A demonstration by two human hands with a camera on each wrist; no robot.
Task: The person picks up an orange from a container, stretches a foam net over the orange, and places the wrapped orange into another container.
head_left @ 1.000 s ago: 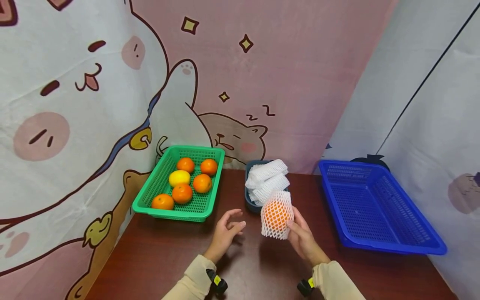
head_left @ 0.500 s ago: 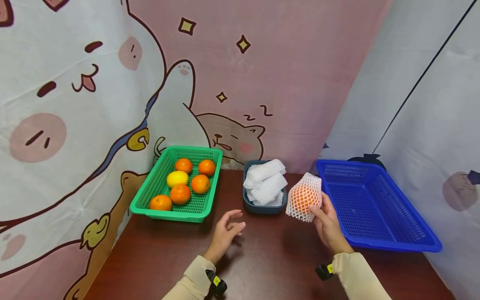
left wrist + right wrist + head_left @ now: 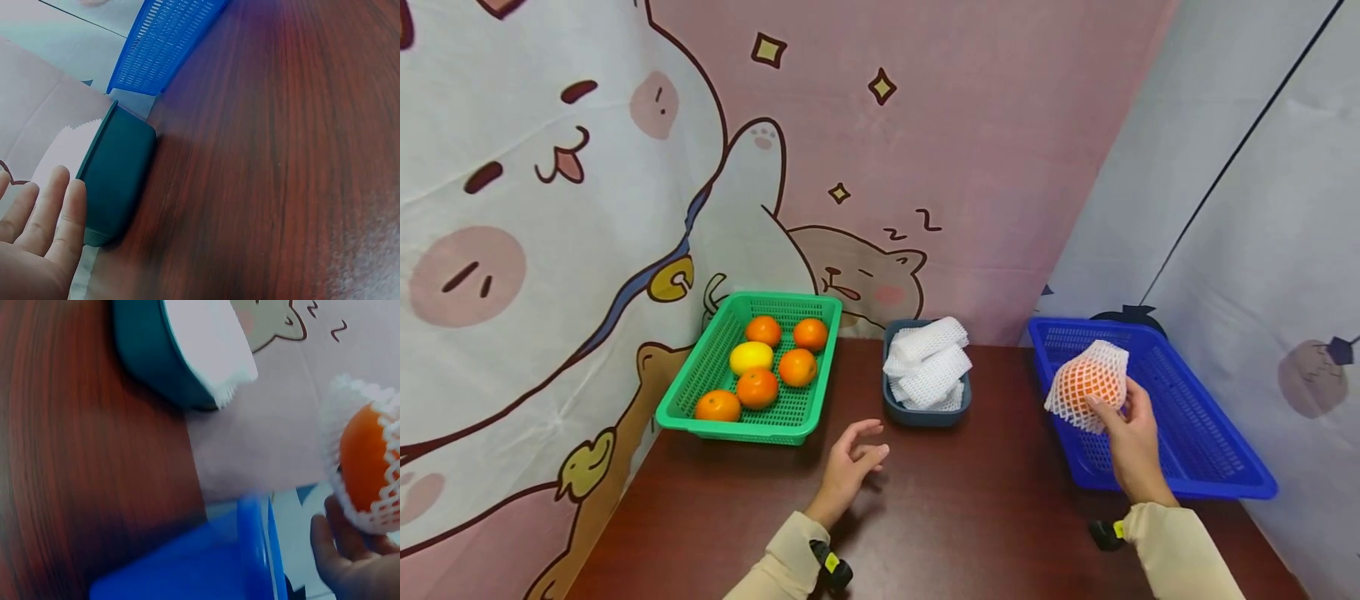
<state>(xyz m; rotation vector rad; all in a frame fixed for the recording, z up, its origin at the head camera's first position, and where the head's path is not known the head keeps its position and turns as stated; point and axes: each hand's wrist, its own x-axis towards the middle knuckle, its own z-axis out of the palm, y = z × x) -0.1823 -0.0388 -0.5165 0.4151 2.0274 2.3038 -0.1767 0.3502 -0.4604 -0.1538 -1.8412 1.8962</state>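
Observation:
My right hand (image 3: 1135,442) holds an orange (image 3: 1088,382) wrapped in a white foam net sleeve (image 3: 1108,357), above the left side of the blue basket (image 3: 1187,417). In the right wrist view the orange (image 3: 365,459) shows through the mesh, with fingers curled under it. My left hand (image 3: 846,471) hovers over the table with relaxed, slightly bent fingers and nothing in them. Beyond it stands a small dark bin (image 3: 928,417) piled with white foam net sleeves (image 3: 934,375). In the left wrist view, the fingers appear beside this bin (image 3: 119,175).
At the left a green basket (image 3: 816,408) bears several oranges (image 3: 757,389) and one yellow fruit (image 3: 751,358). Everything stands on a dark reddish wooden table (image 3: 940,517). A printed cloth (image 3: 985,167) hangs behind the table and along its sides.
My right hand has carried the wrapped orange rightward, from in front of the small bin to over the blue basket. The left hand has stayed nearly still.

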